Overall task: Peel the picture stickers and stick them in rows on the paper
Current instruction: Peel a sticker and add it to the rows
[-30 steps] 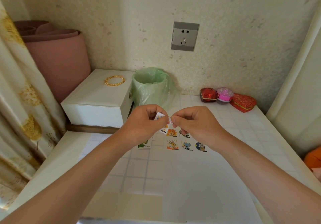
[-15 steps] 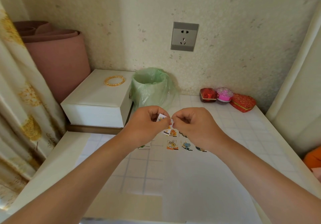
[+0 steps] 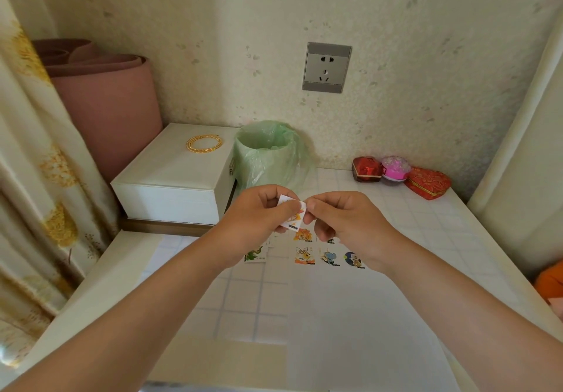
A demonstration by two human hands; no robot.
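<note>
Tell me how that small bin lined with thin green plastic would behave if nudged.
The small bin in its thin green plastic bag is probably light: nothing shows above its rim, so it would likely slide or tip. Its loose, wrinkled bag should crumple and feel slippery.

Head-worn view, forward-down, close overhead

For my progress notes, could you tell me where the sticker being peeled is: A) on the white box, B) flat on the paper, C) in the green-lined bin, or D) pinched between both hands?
D: the left hand and right hand both pinch the sticker, holding it up over the paper.
</note>
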